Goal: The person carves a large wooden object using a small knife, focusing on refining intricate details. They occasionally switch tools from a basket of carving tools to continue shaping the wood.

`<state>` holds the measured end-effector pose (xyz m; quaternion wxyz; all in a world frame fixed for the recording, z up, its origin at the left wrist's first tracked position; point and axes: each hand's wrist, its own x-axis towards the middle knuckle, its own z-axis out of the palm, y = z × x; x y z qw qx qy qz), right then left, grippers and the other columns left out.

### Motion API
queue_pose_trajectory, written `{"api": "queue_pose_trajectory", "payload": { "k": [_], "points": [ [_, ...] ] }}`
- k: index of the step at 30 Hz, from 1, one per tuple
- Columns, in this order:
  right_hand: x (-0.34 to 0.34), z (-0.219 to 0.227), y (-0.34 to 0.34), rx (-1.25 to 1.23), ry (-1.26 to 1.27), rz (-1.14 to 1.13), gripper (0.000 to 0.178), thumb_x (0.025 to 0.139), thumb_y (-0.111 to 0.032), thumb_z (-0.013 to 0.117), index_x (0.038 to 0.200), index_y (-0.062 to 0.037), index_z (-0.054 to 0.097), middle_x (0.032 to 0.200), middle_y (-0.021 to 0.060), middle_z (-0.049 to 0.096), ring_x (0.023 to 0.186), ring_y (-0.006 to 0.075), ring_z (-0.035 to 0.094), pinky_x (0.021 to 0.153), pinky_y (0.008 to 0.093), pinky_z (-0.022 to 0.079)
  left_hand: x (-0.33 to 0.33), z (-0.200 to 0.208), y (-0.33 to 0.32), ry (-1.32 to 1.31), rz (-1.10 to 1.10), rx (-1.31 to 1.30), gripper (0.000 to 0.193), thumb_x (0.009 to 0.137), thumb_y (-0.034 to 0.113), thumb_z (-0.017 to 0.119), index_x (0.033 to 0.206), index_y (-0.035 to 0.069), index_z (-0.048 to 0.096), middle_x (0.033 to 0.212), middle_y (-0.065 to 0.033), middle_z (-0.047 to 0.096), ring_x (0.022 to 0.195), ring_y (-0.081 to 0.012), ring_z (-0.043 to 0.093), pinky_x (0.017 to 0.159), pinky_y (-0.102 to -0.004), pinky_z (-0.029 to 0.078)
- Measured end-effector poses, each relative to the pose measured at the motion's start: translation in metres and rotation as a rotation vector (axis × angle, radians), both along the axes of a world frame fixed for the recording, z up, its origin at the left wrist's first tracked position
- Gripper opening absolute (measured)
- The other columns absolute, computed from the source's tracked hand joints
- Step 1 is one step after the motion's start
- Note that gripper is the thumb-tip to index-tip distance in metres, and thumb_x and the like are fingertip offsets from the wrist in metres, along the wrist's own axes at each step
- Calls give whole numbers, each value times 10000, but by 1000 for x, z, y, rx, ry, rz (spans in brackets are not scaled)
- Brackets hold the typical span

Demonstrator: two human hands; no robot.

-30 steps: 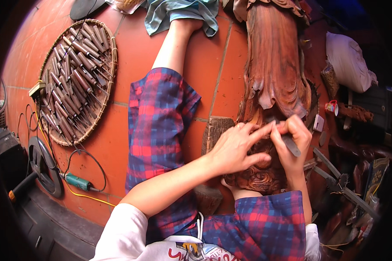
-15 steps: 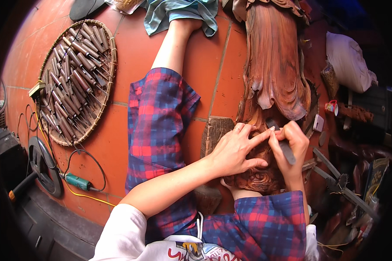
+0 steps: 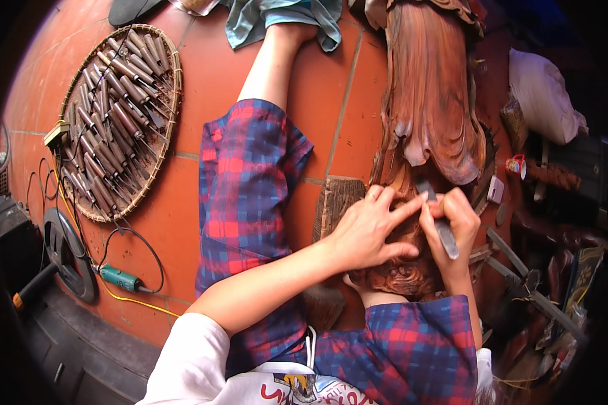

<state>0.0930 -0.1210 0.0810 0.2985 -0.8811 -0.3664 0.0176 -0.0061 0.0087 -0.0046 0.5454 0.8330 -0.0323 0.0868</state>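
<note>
A large reddish-brown wood carving (image 3: 432,101) with flowing, polished folds lies in front of me, its knotty near end (image 3: 405,278) between my legs. My left hand (image 3: 368,233) rests on that near end with the fingers spread, the index fingertip meeting the fingers of the other hand. My right hand (image 3: 458,214) is closed around a flat grey strip (image 3: 446,237), pinching it at the carving. One end of the strip sticks out toward me; whether it is a blade or an abrasive piece I cannot tell. My fingers hide the spot being touched.
On the tiled floor (image 3: 250,270) at left lies a round woven tray (image 3: 176,101) of wood-handled carving tools (image 3: 118,115). A green power tool (image 3: 119,277) with cords is nearer. A wooden block (image 3: 338,206) stands beside the carving. Metal bars (image 3: 550,307) and a white bag (image 3: 540,91) lie right.
The grey strip has tilted a little in my right hand, its near end catching more light. My left hand stays nearly where it was. The whole view has shifted slightly.
</note>
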Motion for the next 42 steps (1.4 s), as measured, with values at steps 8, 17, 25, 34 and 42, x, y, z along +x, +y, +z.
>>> {"api": "queue_pose_trajectory", "payload": {
  "k": [8, 17, 25, 34, 42],
  "points": [
    [2, 5, 3, -53, -13, 36, 196, 785, 69, 713, 729, 18, 532, 689, 125, 485, 594, 275, 544, 569, 363, 443, 1, 3, 2, 72, -41, -6, 877, 837, 578, 734, 1533, 132, 439, 1257, -198, 555, 1173, -390, 533, 965, -481, 499],
    [0, 7, -1, -42, 47, -13, 229, 773, 61, 724, 707, 21, 508, 690, 122, 495, 603, 243, 540, 583, 355, 445, 0, -2, -2, 28, -32, 31, 872, 838, 591, 726, 1533, 143, 449, 1232, -213, 574, 1097, -395, 558, 950, -486, 496],
    [3, 4, 0, 4, 24, -6, 206, 771, 85, 717, 715, 23, 529, 713, 118, 545, 629, 228, 565, 601, 338, 458, 4, -5, -1, 17, 0, 50, 876, 833, 575, 731, 1528, 124, 449, 1116, -183, 568, 1041, -386, 559, 892, -479, 503],
    [8, 0, -3, 23, 33, -2, 230, 778, 82, 720, 707, 19, 510, 687, 100, 521, 614, 207, 548, 597, 307, 445, 4, -6, -2, -39, 17, 28, 847, 830, 566, 739, 1498, 108, 491, 1148, -173, 568, 1059, -370, 567, 908, -474, 495],
    [8, 3, 3, 6, 21, -6, 211, 770, 82, 719, 708, 27, 525, 681, 106, 508, 600, 229, 540, 579, 336, 434, 8, -4, 0, 12, -16, -7, 815, 853, 546, 729, 1510, 132, 478, 1244, -191, 555, 1128, -376, 561, 951, -468, 484]
  ]
}}
